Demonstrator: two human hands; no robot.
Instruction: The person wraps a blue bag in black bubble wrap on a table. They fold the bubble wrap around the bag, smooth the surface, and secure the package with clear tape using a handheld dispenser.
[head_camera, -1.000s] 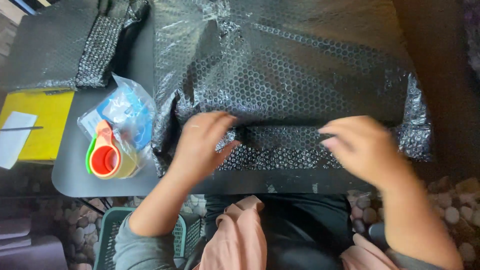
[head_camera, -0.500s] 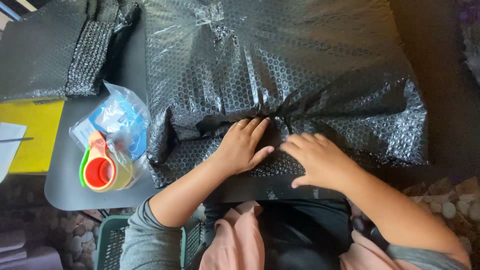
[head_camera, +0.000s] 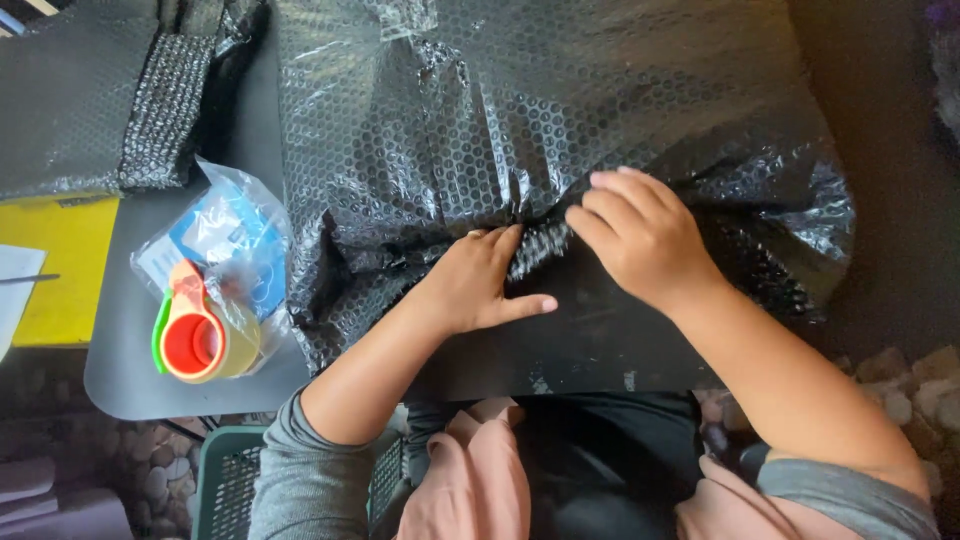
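Observation:
A big bundle wrapped in black bubble wrap (head_camera: 520, 130) covers most of the dark table (head_camera: 130, 370). My left hand (head_camera: 480, 280) lies flat on the near flap of the wrap, thumb stretched to the right. My right hand (head_camera: 640, 235) sits just beside it, fingers curled and pinching a bunched fold of the wrap at the bundle's near middle. Both hands touch the wrap close together.
An orange and green tape dispenser (head_camera: 195, 345) lies at the left, against a clear plastic bag with blue contents (head_camera: 225, 240). A second roll of black bubble wrap (head_camera: 100, 90) sits at the far left, over a yellow sheet (head_camera: 55, 270). A green crate (head_camera: 225, 480) stands below.
Both hands slid inward from apart on the near edge and moved up the bundle. The near flap has been pushed up and bunched at the middle.

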